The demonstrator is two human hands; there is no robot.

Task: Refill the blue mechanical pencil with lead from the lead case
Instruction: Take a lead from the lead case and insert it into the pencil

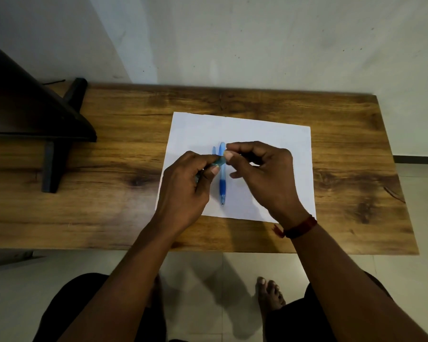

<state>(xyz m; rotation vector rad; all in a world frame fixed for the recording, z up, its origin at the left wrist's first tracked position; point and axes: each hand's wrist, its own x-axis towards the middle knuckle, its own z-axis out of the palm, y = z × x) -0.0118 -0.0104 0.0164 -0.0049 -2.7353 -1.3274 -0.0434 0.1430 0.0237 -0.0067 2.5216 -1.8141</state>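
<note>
The blue mechanical pencil (pixel 222 180) lies on a white sheet of paper (pixel 247 129), tip toward me, darker blue grip near the tip. My left hand (pixel 183 188) hovers over it and holds a small teal lead case (pixel 219 161) between thumb and fingers. My right hand (pixel 265 174) pinches at the case's end with thumb and forefinger; whether a lead is between them is too small to tell. A thin blue piece (pixel 214 150) lies beside the pencil's far end, partly hidden by my left hand.
The paper rests on a wooden table (pixel 109 169) set against a pale wall. A dark shelf-like frame (pixel 35 114) stands on the table's left end. My right wrist wears a red band (pixel 299 227). Below the near edge are my knees and a bare foot.
</note>
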